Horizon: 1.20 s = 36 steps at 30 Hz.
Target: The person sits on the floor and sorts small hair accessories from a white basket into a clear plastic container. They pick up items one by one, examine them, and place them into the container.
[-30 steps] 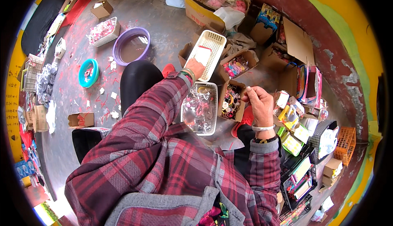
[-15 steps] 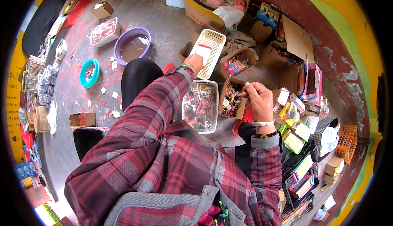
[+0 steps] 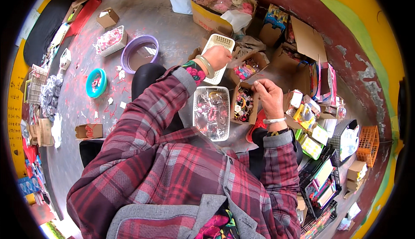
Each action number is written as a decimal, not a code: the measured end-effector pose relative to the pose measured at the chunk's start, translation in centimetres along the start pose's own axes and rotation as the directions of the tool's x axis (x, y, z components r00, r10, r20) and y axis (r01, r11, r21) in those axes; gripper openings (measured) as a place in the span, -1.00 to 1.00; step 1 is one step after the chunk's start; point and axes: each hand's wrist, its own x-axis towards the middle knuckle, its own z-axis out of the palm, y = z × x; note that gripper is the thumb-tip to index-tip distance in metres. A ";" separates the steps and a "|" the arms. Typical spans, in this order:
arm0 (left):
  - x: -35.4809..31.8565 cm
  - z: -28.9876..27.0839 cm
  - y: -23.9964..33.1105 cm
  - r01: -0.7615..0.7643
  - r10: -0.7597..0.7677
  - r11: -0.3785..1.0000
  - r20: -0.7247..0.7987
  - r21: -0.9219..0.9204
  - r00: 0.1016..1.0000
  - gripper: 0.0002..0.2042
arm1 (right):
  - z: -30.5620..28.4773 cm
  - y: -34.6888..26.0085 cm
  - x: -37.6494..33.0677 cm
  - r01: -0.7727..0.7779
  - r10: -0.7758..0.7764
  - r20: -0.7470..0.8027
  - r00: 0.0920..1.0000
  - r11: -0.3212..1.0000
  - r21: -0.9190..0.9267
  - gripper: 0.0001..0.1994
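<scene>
My left hand [image 3: 217, 58] is over the right side of a cream plastic basket [image 3: 212, 80], fingers curled together. Whatever it may hold is hidden. My right hand [image 3: 270, 99] is raised by a cardboard box of colourful hair ties [image 3: 243, 105], thumb and forefinger pinched together. I cannot make out anything between them. Between my knees stands a white tray [image 3: 211, 113] of small clear-wrapped pieces, pink and dark. A second carton holds bright pink and multicoloured bands [image 3: 246, 69], just right of my left hand.
Left on the floor are a purple basin [image 3: 125, 59] of murky water, a turquoise bowl [image 3: 88, 83] and a white basket of pink pieces [image 3: 110, 41]. Cartons [image 3: 298, 72], black crates [image 3: 317, 170] and an orange crate [image 3: 368, 146] line the right. A big carton [image 3: 207, 17] stands ahead.
My left hand has moved right and slightly up from inside the cream basket; the white, red-edged piece seen there no longer shows. My right hand has shifted slightly left and up, still pinching.
</scene>
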 end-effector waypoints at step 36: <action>-6.3 2.6 5.2 0.390 -0.132 0.248 0.368 -0.887 0.920 -0.89 | 1.4 1.4 0.3 -0.148 0.132 0.076 0.988 0.949 0.279 -0.89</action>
